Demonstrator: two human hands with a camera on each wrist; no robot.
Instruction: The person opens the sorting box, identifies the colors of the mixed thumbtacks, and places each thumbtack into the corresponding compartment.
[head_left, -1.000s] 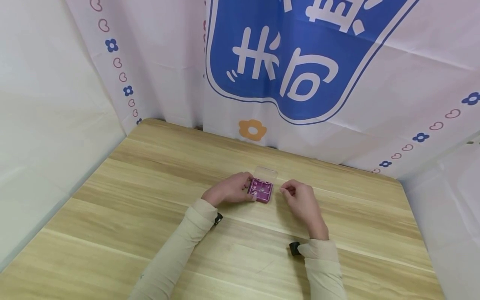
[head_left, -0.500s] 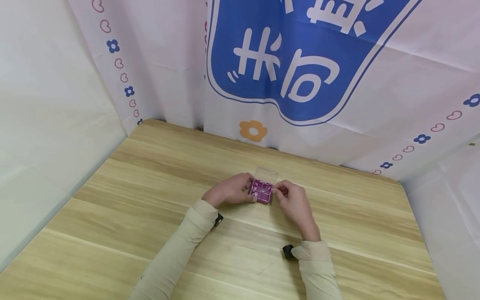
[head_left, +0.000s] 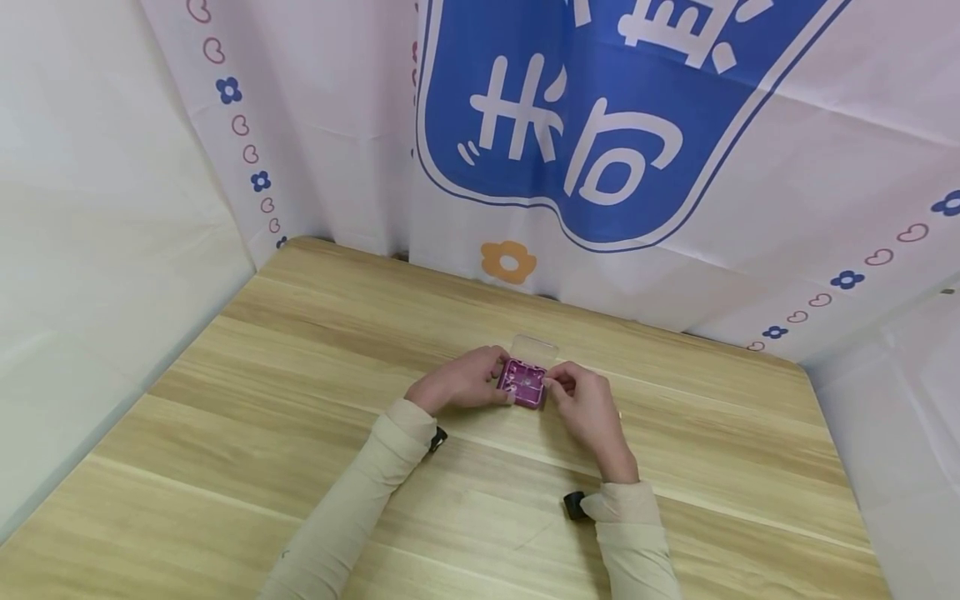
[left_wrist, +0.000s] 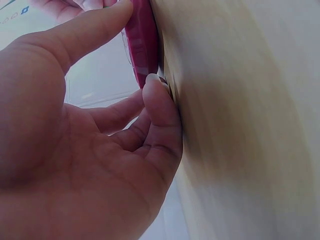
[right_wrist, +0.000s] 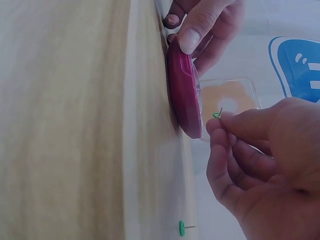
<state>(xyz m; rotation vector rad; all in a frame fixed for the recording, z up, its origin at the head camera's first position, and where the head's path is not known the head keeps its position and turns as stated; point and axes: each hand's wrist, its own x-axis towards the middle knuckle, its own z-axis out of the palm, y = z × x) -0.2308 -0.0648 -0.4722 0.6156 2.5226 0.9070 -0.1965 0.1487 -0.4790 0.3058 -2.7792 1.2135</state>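
A small magenta compartment box [head_left: 522, 384] lies on the table with its clear lid [head_left: 535, 348] hinged back on the far side. Small bits, too tiny to make out, sit in its compartments. My left hand [head_left: 467, 380] holds the box from the left, thumb on the near edge and fingers at the back. At the box's right edge, my right hand [head_left: 591, 410] pinches a green thumbtack [right_wrist: 217, 115] between thumb and index finger, its metal point showing in the right wrist view. A second green thumbtack [right_wrist: 181, 228] rests on the table, point up, near the right hand.
The wooden table [head_left: 465, 517] reaches back to a hanging cloth [head_left: 360, 167] with a blue printed sign. White sheeting [head_left: 97, 208] closes off the left side, and more stands at the right. Black wrist straps show at both cuffs.
My right hand has moved left from beside the box to its right edge, then barely shifted in the last half second. The left hand keeps holding the box in place.
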